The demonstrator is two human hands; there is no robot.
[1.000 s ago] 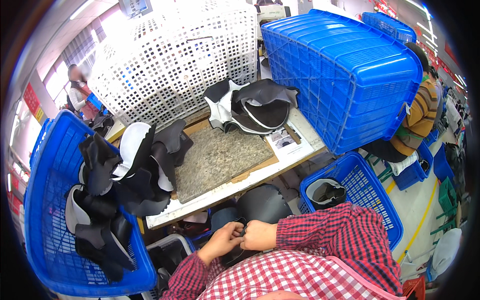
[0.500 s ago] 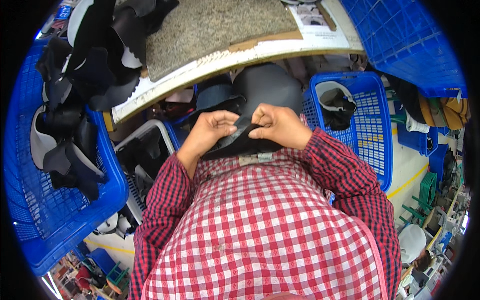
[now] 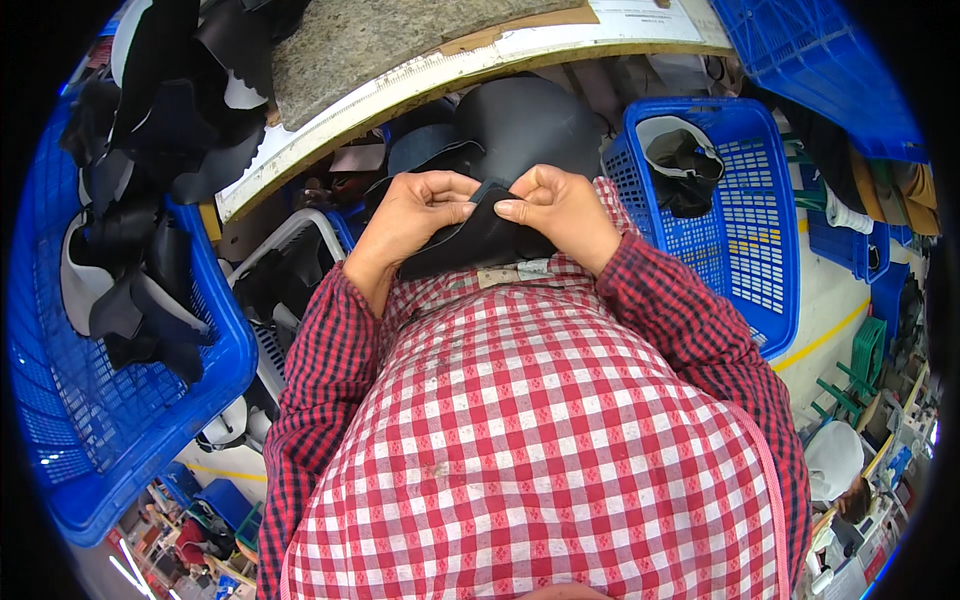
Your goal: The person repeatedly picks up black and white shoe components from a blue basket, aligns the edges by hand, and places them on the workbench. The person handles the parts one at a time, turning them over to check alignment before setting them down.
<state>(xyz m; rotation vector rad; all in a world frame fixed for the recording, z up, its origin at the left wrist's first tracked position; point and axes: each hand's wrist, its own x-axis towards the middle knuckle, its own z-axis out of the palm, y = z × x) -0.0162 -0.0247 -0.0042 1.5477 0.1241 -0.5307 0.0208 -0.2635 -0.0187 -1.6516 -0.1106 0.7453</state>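
A piece of black leather-like material lies in front of my apron, its upper edge folded up between both hands. My left hand pinches that edge between thumb and fingers from the left. From the right, my right hand pinches the same edge, its thumb pressed on the dark face. The two hands are close together, a short gap of folded material between them. A large smooth dark sheet spreads beyond the hands, and a dark blue curved piece sits beyond the left hand.
A blue basket with black cut pieces stands at my left. At right, another blue basket holds a black and white piece. Ahead is a white table edge with a grey stone-like slab.
The view has shifted slightly, so the table sits higher in it. Both hands still pinch the black material, whose folded edge now stands up more between them.
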